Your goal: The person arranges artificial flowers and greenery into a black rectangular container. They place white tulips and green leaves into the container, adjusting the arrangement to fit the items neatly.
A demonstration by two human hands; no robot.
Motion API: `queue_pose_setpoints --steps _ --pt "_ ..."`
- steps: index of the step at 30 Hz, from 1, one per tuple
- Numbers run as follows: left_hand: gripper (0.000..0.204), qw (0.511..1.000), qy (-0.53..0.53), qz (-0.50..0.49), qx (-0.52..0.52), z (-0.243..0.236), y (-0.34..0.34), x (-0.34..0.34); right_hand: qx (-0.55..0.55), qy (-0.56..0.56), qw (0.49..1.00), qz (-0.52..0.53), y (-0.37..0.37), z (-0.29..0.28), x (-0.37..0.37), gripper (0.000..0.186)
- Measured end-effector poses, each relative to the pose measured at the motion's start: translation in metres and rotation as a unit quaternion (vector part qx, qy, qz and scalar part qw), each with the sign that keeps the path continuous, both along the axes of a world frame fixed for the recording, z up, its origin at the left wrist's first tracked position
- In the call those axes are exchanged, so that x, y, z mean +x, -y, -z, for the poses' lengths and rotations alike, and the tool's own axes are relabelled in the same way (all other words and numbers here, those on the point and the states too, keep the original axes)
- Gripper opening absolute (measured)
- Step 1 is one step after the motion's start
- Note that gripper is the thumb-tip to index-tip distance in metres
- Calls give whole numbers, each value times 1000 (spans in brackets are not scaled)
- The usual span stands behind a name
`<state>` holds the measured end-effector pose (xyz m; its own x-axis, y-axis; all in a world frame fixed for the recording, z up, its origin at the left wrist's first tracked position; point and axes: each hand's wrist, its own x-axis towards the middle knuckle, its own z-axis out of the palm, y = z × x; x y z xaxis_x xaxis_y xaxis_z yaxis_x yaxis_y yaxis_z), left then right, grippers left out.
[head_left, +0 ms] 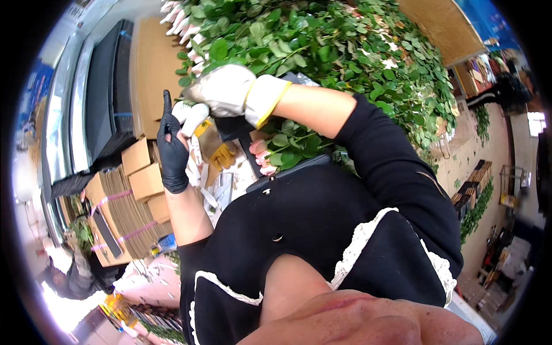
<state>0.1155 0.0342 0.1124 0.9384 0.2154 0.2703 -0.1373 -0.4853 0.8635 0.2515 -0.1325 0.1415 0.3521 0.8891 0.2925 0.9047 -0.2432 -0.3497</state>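
My left hand, in a black glove, has its index finger stretched straight while the thumb and other fingers bend inward. Skin shows through the glove near the thumb. Against these bent fingers rests a small white mesh-textured piece, which looks like a sleeved flower bud. Just beyond it is my right hand in a white glove with a yellow-edged cuff; its fingers are curved and mostly hidden. Leafy rose stems lie heaped beyond my right hand. Pink roses with green leaves lie close to my body.
Pale sleeved rose heads stick out at the heap's far left edge. Strapped flat cardboard stands at the left, beside cardboard boxes. A yellow glove and white scraps lie on the worktop. A cardboard panel borders the heap.
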Motion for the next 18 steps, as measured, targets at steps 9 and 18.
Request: queue_pose_setpoints --steps 9,18 --pt "60 901 -254 10 351 14 -27 -124 12 86 996 35 14 -19 -5 39" --pt "32 987 -20 42 -157 1 48 -61 14 104 994 -23 12 -6 -26 20"
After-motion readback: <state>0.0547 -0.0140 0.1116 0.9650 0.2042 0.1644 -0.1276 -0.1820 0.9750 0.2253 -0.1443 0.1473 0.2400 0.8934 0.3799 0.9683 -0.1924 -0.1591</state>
